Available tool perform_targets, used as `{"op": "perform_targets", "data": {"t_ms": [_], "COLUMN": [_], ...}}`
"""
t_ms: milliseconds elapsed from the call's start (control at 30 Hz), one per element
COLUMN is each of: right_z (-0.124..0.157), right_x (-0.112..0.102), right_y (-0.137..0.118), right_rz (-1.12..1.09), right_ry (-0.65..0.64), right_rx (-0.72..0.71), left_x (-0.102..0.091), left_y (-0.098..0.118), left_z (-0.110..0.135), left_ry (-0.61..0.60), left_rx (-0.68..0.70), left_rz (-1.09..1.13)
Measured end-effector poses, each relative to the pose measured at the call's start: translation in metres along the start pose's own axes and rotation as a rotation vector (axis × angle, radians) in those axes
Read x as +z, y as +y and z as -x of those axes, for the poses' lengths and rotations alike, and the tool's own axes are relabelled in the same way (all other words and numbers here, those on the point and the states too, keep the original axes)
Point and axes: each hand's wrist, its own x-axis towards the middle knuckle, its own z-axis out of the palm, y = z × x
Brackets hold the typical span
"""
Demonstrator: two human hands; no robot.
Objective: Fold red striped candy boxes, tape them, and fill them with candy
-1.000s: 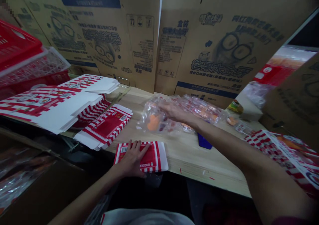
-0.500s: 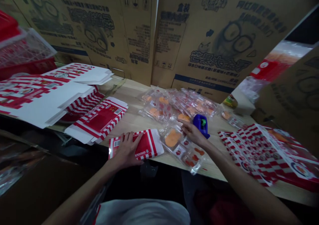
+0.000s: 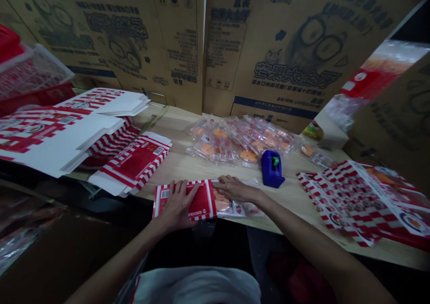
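Observation:
Near the table's front edge lies a red-and-white striped carton. My left hand grips it across its width, fingers over the top and thumb by the near edge. A clear plastic packet with orange pieces sits at the carton's right end, its left end at or just inside the opening. My right hand holds the packet along its far side, fingers pointing left and touching the carton's edge; the fingertips are partly hidden there. A blue tape dispenser stands to the right of this hand.
Several similar clear packets are heaped behind. Flat striped cartons and a larger stack of carton sheets lie left. More striped cartons rest right. Tall cardboard boxes wall the back; a red basket stands far left.
My right hand has moved left and down onto the packet. The packet has turned in line with the carton and now meets its right end. My left hand stays on the carton.

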Motion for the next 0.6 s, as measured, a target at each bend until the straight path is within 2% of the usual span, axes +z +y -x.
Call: {"op": "perform_targets", "data": {"t_ms": [100,167,233,333,400,467,533,600], "right_z": [-0.01,-0.004,0.013,0.054,0.079,0.091,0.088,0.071], "right_x": [0.017,0.022,0.02,0.011,0.007,0.01,0.02,0.034], "right_y": [0.0,0.003,0.011,0.023,0.028,0.025,0.015,-0.004], "right_rz": [-0.006,-0.022,-0.043,-0.104,-0.188,-0.285,-0.38,-0.506], "right_ry": [0.107,0.187,0.355,0.611,0.64,0.64,0.685,0.702], "right_rx": [-0.017,0.027,0.163,0.461,0.602,0.668,0.679,0.643], "left_x": [-0.004,-0.005,-0.005,-0.004,-0.003,-0.001,0.0,0.002], "left_y": [0.0,0.0,-0.002,-0.004,-0.004,-0.004,-0.001,0.002], "left_z": [-0.005,-0.007,-0.008,-0.007,-0.008,-0.009,-0.011,-0.013], "left_ry": [-0.068,-0.103,-0.126,-0.139,-0.136,-0.135,-0.133,-0.12], "left_rx": [-0.003,-0.003,0.001,0.005,0.004,0.001,0.002,0.009], "left_rz": [0.015,0.031,0.046,0.071,0.085,0.083,0.075,0.078]}}
